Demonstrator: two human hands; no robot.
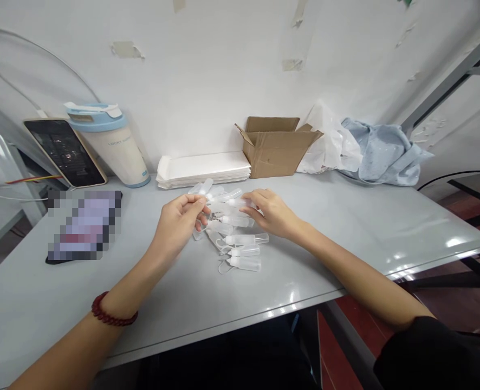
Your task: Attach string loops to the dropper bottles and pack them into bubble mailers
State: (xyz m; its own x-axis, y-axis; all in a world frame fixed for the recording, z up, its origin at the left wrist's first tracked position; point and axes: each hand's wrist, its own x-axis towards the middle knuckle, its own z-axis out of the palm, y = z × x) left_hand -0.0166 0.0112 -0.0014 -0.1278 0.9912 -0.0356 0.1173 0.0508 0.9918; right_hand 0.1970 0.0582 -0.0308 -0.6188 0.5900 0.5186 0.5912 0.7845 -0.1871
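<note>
Two forearms [357,279] flank three foremost bottles [246,251], left grip [182,215] and right grip [273,212] curled, pinching unclear

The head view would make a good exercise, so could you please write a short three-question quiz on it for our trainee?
1. Multiple choice: what stands directly to the right of the white stack along the wall?
A) the blue-lidded tumbler
B) the cardboard box
C) the blue cloth bundle

2. True or false: the dark red bracelet is on the right wrist.

3. Fill in the blank: the left hand and the right hand are both at a cluster of small translucent ____.

Key:
1. B
2. False; it is on the left wrist.
3. bottles
</note>
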